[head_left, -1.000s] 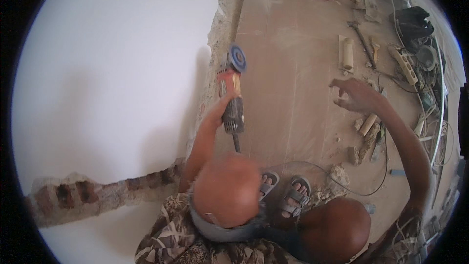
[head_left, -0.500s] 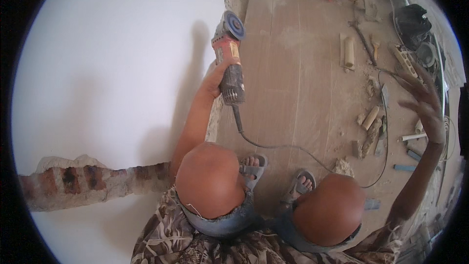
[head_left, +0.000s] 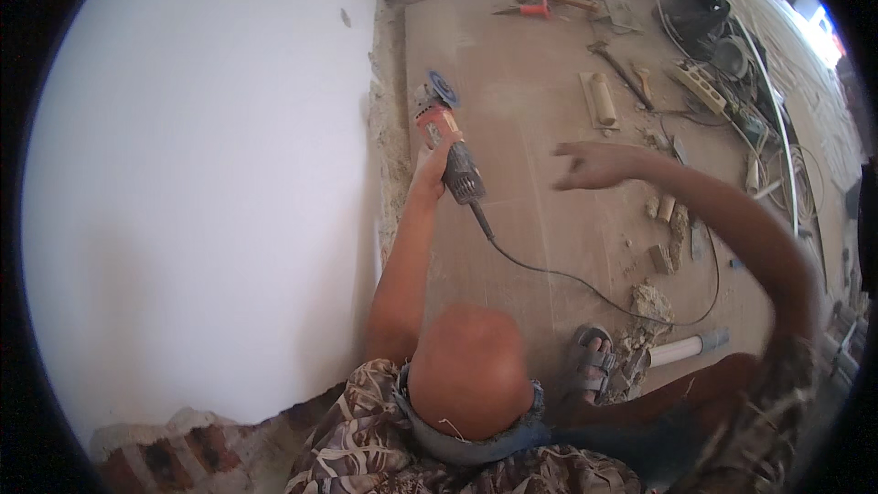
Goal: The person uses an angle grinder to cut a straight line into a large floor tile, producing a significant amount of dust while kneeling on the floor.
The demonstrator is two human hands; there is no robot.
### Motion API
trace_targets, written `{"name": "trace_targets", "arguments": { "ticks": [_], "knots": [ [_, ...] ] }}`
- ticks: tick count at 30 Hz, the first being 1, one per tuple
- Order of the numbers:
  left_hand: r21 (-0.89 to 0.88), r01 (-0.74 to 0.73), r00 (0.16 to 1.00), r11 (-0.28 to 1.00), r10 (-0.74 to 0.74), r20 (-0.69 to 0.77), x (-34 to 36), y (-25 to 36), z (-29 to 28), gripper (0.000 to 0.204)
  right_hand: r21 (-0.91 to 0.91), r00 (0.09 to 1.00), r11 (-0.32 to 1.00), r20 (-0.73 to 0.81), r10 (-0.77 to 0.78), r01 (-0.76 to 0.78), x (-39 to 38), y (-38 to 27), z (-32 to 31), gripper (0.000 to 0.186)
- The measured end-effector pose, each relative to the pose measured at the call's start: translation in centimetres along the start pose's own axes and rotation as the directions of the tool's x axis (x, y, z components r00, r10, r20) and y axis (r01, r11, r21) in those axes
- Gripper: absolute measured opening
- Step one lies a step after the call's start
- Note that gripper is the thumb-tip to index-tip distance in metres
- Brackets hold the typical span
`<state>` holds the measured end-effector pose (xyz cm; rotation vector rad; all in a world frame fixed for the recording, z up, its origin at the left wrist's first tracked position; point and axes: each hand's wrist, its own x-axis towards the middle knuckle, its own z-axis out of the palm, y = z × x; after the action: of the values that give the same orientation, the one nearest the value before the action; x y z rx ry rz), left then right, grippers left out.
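Note:
My left hand (head_left: pixel 432 167) grips the body of a red and black angle grinder (head_left: pixel 462 166), holding it beside the wall's broken lower edge (head_left: pixel 387 64). The grinder's blue disc (head_left: pixel 444 89) faces up and right, and its black cord runs down across the floor. My right hand (head_left: pixel 593 165) is held out to the right of the grinder with fingers apart and nothing in them.
Along the right lie a red-handled chisel (head_left: pixel 535 10), hammer (head_left: pixel 622 73), trowel with a roll (head_left: pixel 604 101), brush (head_left: pixel 643 82), power strip (head_left: pixel 702 90), black bag (head_left: pixel 695 16), cables, rubble (head_left: pixel 654 309) and a white pipe (head_left: pixel 675 350). A chased brick channel (head_left: pixel 174 457) runs along the lower left.
My right hand has swung right and come back leftward. The grinder stays in my left hand, lower than half a second ago. The view has shifted and my right knee has dropped sideways.

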<state>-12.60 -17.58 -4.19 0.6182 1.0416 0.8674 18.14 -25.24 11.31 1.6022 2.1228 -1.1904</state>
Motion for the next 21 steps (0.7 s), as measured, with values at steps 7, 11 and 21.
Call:
{"name": "trace_targets", "arguments": {
  "ticks": [7, 11, 21],
  "knots": [
    [0.178, -0.087, 0.991, 0.980, 0.104, -0.088, 2.4, -1.2, 0.6, 0.053, 0.718, 0.961, 0.649, -0.262, -0.086, 0.253, 19.0, -4.6, 15.1, 0.070],
    [0.307, -0.071, 0.988, 0.949, 0.110, -0.112, 4.9, 1.1, -5.4, 0.054, 0.746, 0.848, 0.522, -0.524, 0.075, 0.415, 24.1, -9.8, 17.2, 0.078],
    [0.414, -0.078, 0.996, 0.907, 0.088, -0.006, 6.5, 0.4, -4.8, 0.057, 0.838, 0.797, 0.510, -0.437, 0.417, 0.193, 25.2, -11.5, 15.9, 0.088]
  ]
}}
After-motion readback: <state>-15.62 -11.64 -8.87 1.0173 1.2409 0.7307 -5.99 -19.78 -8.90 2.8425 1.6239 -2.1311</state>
